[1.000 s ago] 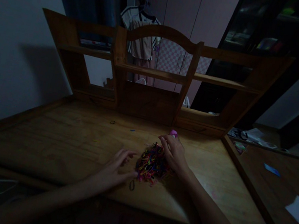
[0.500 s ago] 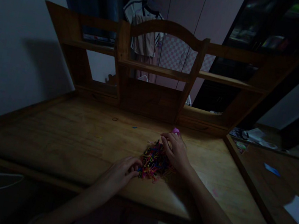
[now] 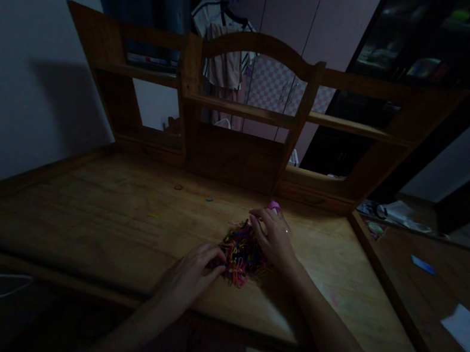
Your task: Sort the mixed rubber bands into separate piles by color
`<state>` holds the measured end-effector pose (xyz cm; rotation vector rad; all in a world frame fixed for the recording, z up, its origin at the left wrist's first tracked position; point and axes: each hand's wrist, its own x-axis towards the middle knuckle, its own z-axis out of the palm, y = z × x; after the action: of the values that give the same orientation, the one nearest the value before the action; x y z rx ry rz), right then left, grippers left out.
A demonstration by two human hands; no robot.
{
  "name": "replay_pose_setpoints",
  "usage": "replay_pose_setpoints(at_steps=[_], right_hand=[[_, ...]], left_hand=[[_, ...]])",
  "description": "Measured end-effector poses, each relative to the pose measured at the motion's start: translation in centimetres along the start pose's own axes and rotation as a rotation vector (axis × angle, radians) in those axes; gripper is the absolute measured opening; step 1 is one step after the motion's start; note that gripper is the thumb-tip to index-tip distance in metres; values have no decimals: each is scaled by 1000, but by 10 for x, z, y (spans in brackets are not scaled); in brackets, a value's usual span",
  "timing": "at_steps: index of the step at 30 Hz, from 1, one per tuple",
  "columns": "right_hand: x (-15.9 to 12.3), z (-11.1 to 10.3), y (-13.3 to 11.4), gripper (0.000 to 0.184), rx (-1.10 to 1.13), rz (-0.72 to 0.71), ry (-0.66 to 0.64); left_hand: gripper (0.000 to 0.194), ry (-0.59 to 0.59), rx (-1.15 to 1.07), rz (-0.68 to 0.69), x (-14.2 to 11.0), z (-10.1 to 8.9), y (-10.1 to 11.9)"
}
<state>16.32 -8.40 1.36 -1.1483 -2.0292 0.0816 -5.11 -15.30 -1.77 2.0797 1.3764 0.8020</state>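
A loose heap of thin, looped, multicoloured strands is lying just below and right of the centre of the frame, sitting on a pale brown wooden tabletop. The left hand is reaching in from the lower left, its thumb and fingertips narrowing to a small gap and touching the heap's left edge. The right hand is coming in from the lower right, arching over the heap's upper right side with its fingers curving loosely and pointing toward the upper left. In this dim light I cannot tell whether either of the hands is gripping anything. A small rounded purple object is showing just beyond the right hand's knuckles, partly hidden by them.

Left of the heap, a short yellow strip is lying by itself; above it, nearer the middle of the frame, a thin dark ring and a small blue sliver are resting apart. A brown wooden shelf unit is standing along the tabletop's far edge, spanning the upper middle of the frame.
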Motion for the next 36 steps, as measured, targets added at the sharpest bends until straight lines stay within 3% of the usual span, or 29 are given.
replay_pose_setpoints(at_steps=[14, 19, 28, 36], right_hand=[[0, -2, -1, 20, -13, -4, -14], [0, -2, -1, 19, -15, -14, -13], [-1, 0, 2, 17, -16, -19, -11], [-1, 1, 4, 16, -33, -16, -34]], left_hand=[[20, 56, -94, -44, 4, -5, 9], [14, 93, -110, -24, 7, -4, 10], [18, 49, -156, -33, 11, -6, 7], [24, 30, -283, -163, 9, -6, 6]])
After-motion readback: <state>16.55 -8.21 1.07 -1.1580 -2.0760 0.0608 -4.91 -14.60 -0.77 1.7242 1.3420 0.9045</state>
